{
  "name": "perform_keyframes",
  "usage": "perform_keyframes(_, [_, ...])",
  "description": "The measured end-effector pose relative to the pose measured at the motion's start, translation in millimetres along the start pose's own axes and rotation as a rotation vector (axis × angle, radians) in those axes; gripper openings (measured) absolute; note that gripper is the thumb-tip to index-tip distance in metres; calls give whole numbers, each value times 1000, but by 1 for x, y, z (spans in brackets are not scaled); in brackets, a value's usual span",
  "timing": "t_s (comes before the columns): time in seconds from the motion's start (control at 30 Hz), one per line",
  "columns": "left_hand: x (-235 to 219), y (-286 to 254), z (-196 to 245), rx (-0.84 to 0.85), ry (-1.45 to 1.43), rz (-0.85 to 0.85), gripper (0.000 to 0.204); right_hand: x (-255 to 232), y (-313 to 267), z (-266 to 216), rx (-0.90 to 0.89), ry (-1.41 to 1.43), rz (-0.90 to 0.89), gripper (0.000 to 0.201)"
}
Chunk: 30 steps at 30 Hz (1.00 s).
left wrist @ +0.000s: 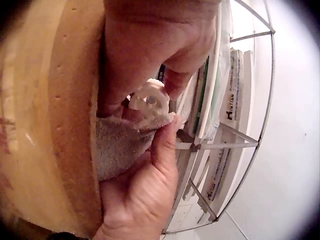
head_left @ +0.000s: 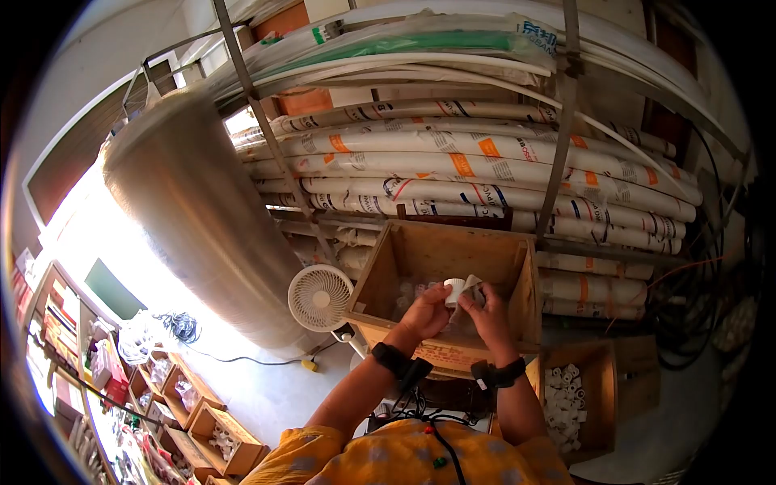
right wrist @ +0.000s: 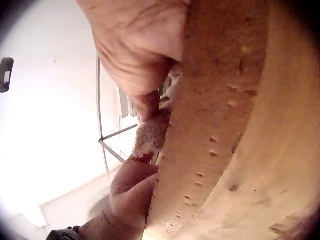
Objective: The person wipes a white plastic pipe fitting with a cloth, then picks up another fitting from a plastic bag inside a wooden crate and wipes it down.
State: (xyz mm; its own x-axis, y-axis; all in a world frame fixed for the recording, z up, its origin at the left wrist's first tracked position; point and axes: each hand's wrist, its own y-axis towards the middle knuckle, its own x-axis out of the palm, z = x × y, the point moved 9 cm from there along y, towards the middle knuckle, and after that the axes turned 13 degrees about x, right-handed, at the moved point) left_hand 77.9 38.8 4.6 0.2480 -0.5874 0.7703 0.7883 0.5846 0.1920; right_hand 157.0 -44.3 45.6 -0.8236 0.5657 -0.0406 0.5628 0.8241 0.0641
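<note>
Over the open wooden box (head_left: 525, 301), my left hand (head_left: 428, 314) grips a white ribbed plastic pipe fitting (head_left: 454, 288). My right hand (head_left: 485, 315) pinches a greyish cloth (head_left: 471, 296) against the fitting's side. Seen from the left wrist, the fitting (left wrist: 150, 102) shows a round opening, and the cloth (left wrist: 120, 145) hangs below it, held by the right thumb and fingers. In the right wrist view the cloth (right wrist: 150, 135) spans between both hands, while the box wall (right wrist: 215, 125) hides most of the fitting. Clear plastic bags (head_left: 408, 293) lie inside the box.
A white fan (head_left: 321, 298) stands left of the box. To the right, a lower wooden box (head_left: 602, 404) holds several white fittings. Long wrapped pipes (head_left: 453, 166) fill a metal rack behind. A large wrapped roll (head_left: 202, 218) leans at left, above a cable (head_left: 259, 361) on the floor.
</note>
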Motion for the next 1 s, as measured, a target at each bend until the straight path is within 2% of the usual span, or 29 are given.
perform_keyframes(0.27, [-10, 2, -1, 5, 106, 66, 28, 7, -10, -18, -113, -196, 34, 49])
perform_keyframes(0.37, [-12, 8, -6, 27, 122, -68, 29, 5, -12, -21, -128, -205, 59, 44])
perform_keyframes(0.47, [-6, 1, -9, -82, 113, -70, 30, -4, -5, -7, -176, -93, 131, 36])
perform_keyframes(0.57, [4, 0, -8, -95, 107, -103, 30, -7, -5, -6, -167, -104, 153, 32])
perform_keyframes(0.67, [4, -2, -8, -112, 103, -78, 33, -9, -1, 2, -79, -56, 121, 32])
perform_keyframes(0.77, [14, -2, -7, -99, 75, -54, 21, -5, -3, -1, -103, -57, 89, 33])
perform_keyframes(0.87, [8, -1, -6, -83, 47, -118, 39, -1, -1, 1, -50, -14, 28, 36])
perform_keyframes(1.0, [-10, 2, -15, -113, 92, -55, 41, 0, -3, -4, -58, -14, 20, 40])
